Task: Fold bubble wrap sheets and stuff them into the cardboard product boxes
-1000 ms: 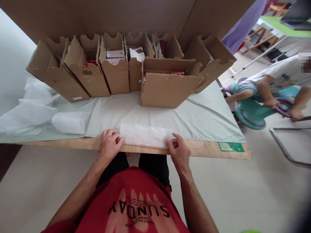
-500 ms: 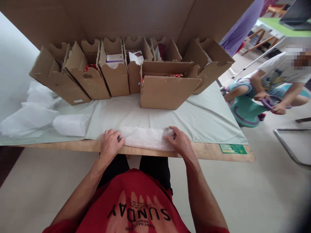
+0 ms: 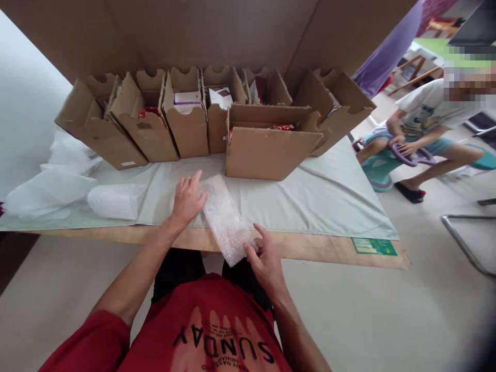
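Note:
A long parcel wrapped in bubble wrap (image 3: 223,219) lies slantwise on the table's near edge, its near end sticking out past the wood. My left hand (image 3: 187,199) rests on its far end, fingers stretched over the wrap. My right hand (image 3: 262,256) pinches the near end between thumb and fingers. The parcel sits partly on a pale cloth (image 3: 318,196) spread over the wooden table (image 3: 306,248).
A row of open cardboard boxes (image 3: 186,124) with packets inside stands at the back, one wider box (image 3: 269,147) in front. A second bubble-wrapped parcel (image 3: 112,201) and loose plastic sheets (image 3: 46,188) lie at left. A seated person (image 3: 422,129) is at right, beside a metal chair frame (image 3: 461,243).
The parcel has turned from lying along the table edge to pointing away from me. My left hand went forward with its far end; my right hand drew the near end back.

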The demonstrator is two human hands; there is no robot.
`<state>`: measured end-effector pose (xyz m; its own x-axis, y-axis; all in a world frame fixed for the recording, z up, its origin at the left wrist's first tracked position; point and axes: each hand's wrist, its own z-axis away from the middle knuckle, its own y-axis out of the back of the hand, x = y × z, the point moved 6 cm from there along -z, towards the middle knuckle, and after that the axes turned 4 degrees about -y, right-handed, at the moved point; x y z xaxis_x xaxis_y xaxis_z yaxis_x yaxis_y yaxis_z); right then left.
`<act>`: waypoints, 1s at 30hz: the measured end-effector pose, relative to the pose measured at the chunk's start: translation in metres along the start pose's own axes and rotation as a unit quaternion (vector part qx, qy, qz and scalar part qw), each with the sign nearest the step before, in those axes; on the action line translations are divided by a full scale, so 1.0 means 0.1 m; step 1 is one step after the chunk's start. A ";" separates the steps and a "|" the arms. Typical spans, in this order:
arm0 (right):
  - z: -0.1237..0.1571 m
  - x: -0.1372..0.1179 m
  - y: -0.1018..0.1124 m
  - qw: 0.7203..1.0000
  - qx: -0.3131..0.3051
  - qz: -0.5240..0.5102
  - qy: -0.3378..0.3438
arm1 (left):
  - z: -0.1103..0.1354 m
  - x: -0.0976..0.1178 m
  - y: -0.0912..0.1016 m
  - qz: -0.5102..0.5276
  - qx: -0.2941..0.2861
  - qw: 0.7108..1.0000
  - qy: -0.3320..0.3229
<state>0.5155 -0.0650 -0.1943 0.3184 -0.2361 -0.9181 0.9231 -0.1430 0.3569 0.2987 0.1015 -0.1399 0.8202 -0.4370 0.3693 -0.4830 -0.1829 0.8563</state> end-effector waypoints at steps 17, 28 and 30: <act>0.09 -0.14 -0.10 0.970 -0.070 -0.230 -0.043 | 1.18 0.54 -0.15 0.151 -0.059 0.969 -0.185; -0.46 -0.19 0.01 0.991 -0.080 0.000 0.106 | 0.99 0.35 -0.02 0.274 -0.078 0.958 0.018; -0.60 -0.24 -0.14 0.992 -0.096 -0.014 0.087 | 0.96 0.30 -0.06 0.289 -0.087 0.951 0.071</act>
<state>0.5079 0.0004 -0.1879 0.3098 -0.0632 -0.9487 0.9506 0.0423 0.3076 0.2971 0.0050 -0.1690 0.4720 -0.2946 0.8309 -0.8181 0.2049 0.5373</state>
